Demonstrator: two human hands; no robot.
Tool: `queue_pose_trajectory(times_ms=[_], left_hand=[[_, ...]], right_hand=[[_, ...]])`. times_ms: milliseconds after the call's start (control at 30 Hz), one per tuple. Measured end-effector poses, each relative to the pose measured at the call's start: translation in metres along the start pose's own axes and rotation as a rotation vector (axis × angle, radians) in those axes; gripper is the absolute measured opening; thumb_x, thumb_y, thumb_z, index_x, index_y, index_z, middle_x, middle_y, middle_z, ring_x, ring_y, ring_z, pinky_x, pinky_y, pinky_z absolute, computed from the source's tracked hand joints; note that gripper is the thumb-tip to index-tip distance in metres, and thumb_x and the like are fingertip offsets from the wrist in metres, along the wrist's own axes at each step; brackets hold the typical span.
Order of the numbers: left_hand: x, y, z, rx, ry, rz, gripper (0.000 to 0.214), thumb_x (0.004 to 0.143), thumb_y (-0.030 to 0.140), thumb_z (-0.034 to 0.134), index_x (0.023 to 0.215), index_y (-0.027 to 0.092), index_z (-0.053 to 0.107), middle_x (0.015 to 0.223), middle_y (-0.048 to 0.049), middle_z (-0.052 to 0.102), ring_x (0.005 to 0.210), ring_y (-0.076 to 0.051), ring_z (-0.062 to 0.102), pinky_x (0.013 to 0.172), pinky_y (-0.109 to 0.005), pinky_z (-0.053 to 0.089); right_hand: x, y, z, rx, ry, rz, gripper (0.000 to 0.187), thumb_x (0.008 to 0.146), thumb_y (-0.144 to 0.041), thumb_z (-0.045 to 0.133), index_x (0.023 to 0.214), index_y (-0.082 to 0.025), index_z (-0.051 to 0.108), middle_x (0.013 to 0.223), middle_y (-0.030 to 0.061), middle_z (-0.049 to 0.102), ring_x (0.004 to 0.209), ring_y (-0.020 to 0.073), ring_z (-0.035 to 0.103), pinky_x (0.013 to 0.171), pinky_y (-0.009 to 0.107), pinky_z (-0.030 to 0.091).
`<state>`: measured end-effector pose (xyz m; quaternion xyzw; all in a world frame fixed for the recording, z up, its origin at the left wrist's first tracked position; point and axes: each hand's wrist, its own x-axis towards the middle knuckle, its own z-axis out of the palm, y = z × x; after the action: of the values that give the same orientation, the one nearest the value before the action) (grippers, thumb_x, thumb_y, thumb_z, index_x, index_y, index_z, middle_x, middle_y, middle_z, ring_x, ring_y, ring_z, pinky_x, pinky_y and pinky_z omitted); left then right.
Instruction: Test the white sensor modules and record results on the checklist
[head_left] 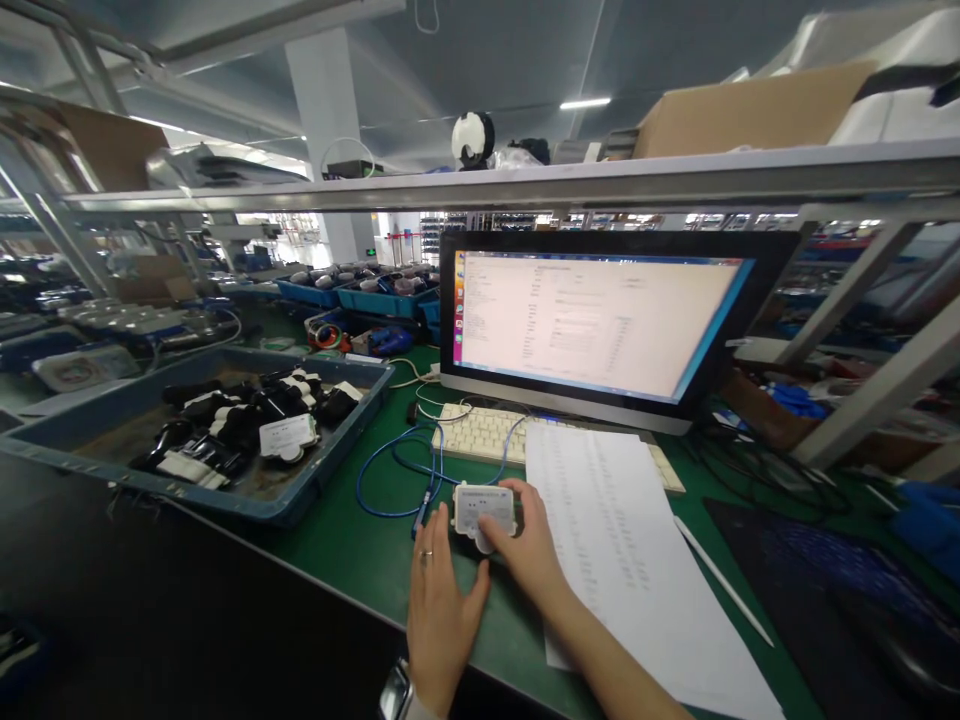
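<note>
A small white box-shaped device with a printed grey label (472, 500) is at the front of the green bench. My right hand (529, 545) is closed on its right side, the thumb lying over the label. My left hand (442, 600) is just left of the device, with fingers stretched out and the thumb apart. A blue cable (364, 490) loops behind the hands. Its plug end lies beside my left fingertips, and I cannot tell whether they touch it. The device's underside is hidden.
At left, a blue tray (289, 515) holds several black and white devices. A keyboard (480, 432) sits below a lit monitor (585, 330). Printed sheets (622, 540), a white pen (724, 580) and a dark mat (817, 590) lie to the right. Overhead runs a loaded shelf (525, 188).
</note>
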<state>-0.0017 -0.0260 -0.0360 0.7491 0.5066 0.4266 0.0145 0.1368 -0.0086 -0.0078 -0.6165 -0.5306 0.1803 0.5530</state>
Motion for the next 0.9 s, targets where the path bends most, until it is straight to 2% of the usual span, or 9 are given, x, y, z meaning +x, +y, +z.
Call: queue_pose_trajectory(times_ms=[600,900], left_hand=[[-0.0018,-0.0003,-0.0018,0.012,-0.012,0.023,0.069,0.087,0.029,0.054,0.146,0.018,0.02,0.138,-0.0154,0.048,0.129,-0.032,0.044,0.099,-0.052,0.044],[-0.0013,0.0002,-0.0021,-0.02,-0.044,0.031,0.061,0.086,0.025,0.054,0.142,0.017,0.03,0.134,-0.0145,0.052,0.127,-0.028,0.047,0.104,-0.049,0.041]], right_hand=[[-0.0016,0.0023,0.0012,0.028,0.002,0.022,0.038,0.068,-0.03,0.065,0.104,-0.024,0.053,0.104,0.0047,0.057,0.1,0.0252,0.053,0.088,0.043,0.044],[-0.0022,0.0025,0.0013,0.033,0.023,-0.016,0.037,0.069,-0.031,0.066,0.103,-0.024,0.054,0.103,0.0048,0.058,0.099,0.0251,0.053,0.087,0.043,0.044]])
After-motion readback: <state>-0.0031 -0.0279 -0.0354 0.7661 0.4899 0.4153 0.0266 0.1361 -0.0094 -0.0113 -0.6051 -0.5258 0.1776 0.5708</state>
